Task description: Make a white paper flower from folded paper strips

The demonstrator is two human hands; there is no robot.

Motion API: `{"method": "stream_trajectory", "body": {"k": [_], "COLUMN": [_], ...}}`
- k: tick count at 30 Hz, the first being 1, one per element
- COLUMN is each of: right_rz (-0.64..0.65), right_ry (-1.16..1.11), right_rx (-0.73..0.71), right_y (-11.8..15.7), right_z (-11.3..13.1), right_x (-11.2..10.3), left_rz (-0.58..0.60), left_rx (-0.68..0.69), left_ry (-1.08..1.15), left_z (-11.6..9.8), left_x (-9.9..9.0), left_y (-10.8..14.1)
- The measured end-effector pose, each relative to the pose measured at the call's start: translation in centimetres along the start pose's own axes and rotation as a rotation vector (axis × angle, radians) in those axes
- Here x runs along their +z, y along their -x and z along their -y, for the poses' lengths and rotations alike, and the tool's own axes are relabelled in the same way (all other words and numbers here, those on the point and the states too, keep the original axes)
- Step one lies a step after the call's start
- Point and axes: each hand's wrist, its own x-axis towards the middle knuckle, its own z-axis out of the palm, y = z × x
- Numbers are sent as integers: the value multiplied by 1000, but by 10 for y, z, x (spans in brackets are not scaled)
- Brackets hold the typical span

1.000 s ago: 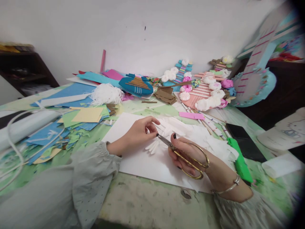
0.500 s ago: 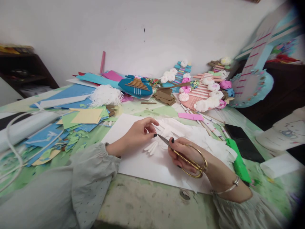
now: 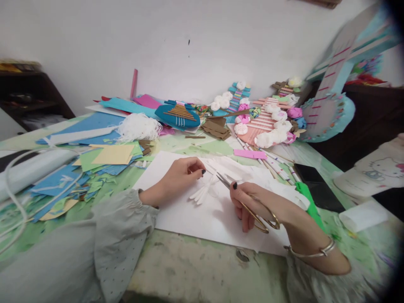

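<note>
My right hand (image 3: 249,206) is wrapped round gold-handled scissors (image 3: 261,223), with fingers in the loops. Their blades (image 3: 223,181) point up and left, a little apart at the tips, over the white paper. Thumb and index finger of my left hand (image 3: 181,176) come together in a pinch to the left of the blades; whatever is between them is too small to make out. Just below the fingertips lies a fanned bunch of narrow white paper strips (image 3: 199,195). Under both hands a white paper sheet (image 3: 176,223) lies on the table, with more white pieces (image 3: 233,168) behind.
Blue, green and yellow paper scraps (image 3: 110,155) and shredded white paper (image 3: 140,127) lie left. Decorated paper guitars (image 3: 178,114) lean along the wall. Right of the sheet are marker pens (image 3: 277,166), a black phone (image 3: 318,187), a green object (image 3: 311,206) and a white roll (image 3: 362,215).
My right hand has drawn back slightly to the right with the scissors, whose blades have parted a little. My left hand has barely moved. The view has shifted slightly.
</note>
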Motion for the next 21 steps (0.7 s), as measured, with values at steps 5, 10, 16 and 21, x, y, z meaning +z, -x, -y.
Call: {"method": "stream_trajectory", "body": {"k": [5,10,16,21], "right_rz": [-51,-286,-371,-361], "right_ry": [284,621,770,795], "right_rx": [-1,-2,55,91], "right_y": [-3,-7,-9,-11], "right_z": [9,15,12,12], "right_x": [6,12,13,15], "left_rz": [34,25,32,68], "left_rx": [-7,-24,-50,-66], "left_ry": [90,149,214,259], "left_z": [5,4,-4,-15], "left_x": [1,4,4,2], "left_y": [-2,0,3,6]}}
